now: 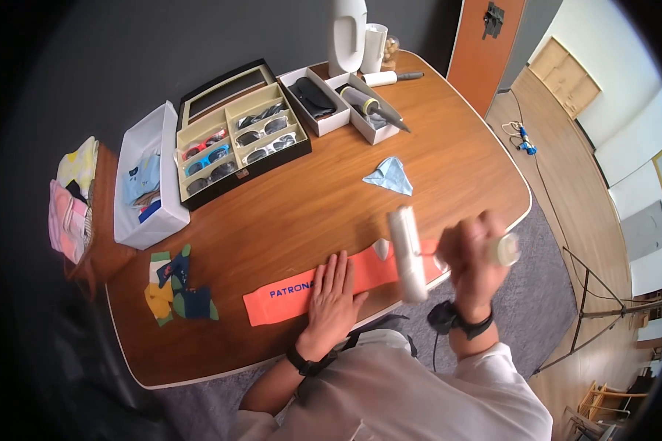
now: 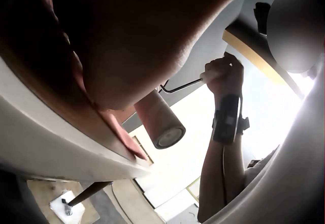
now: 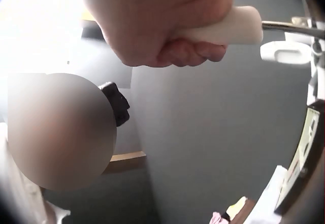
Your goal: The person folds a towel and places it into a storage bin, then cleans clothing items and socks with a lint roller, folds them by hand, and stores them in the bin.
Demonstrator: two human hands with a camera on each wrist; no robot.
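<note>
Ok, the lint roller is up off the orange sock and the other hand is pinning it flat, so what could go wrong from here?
1. The left hand lies flat on the orange sock close to the lint roller; a stroke toward it may run onto the fingers.
2. The sock sits near the table edge and is pinned only mid-length, so its free end could bunch or lift with the sticky roller.
3. The right hand grips only the handle end, so the roller may wobble.

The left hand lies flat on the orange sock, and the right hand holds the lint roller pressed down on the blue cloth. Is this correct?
Not quite. The right hand holds the lint roller raised above the orange sock, not on the blue cloth, which lies apart farther up the table; the head view shows this. The left hand does lie flat on the sock.
</note>
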